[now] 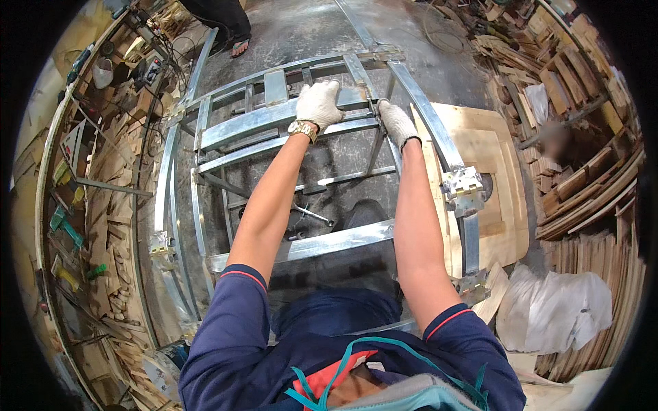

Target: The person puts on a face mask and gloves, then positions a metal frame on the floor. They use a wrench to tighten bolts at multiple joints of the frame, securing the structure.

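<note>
Metal frame point(428, 118) lies beneath your grip: your left hand point(319, 105) rests on its wide flat bar point(248, 125), your right hand point(397, 125) at that bar's right end, perhaps steadying it; finger closure can't be told. Gaps open nearer you; rightward, a wooden panel point(504, 154) borders the frame.
</note>
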Demonstrator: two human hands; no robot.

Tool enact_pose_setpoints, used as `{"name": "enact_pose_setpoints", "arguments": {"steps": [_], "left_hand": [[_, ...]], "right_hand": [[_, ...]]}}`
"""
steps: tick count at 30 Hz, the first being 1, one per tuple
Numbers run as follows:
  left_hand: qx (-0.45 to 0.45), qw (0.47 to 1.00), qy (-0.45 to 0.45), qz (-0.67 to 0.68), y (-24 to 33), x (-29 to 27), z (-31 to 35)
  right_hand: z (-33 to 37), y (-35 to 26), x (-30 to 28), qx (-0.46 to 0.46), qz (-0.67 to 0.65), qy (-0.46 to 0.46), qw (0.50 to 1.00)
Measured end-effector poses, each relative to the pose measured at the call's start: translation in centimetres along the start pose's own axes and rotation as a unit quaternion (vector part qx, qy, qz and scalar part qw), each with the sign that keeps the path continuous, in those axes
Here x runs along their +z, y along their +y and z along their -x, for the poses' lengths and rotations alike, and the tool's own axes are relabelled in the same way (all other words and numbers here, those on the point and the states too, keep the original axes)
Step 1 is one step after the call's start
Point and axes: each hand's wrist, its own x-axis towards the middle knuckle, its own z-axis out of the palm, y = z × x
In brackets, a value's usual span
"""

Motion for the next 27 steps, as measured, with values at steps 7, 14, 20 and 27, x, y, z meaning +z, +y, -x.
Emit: {"name": "enact_pose_setpoints", "arguments": {"steps": [7,14,20,27], "left_hand": [[0.000,1.000,0.014,0.003,0.1,0.0,0.0],[-0.007,1.000,0.011,-0.004,0.2,0.5,-0.2],[-0.022,1.000,0.015,-0.001,0.7,-0.1,0.4],[-0.031,0.999,0.010,-0.012,0.4,-0.1,0.2]], "right_hand": [[0.0,-0.3,-1.2,-0.028,0.061,-0.002,0.998],[-0.1,0.4,-1.3,-0.074,0.076,-0.005,0.994],[0.3,1.1,-1.1,-0.081,-0.009,-0.025,0.996],[1.1,0.0,-0.8,-0.108,0.033,0.022,0.993]]}}
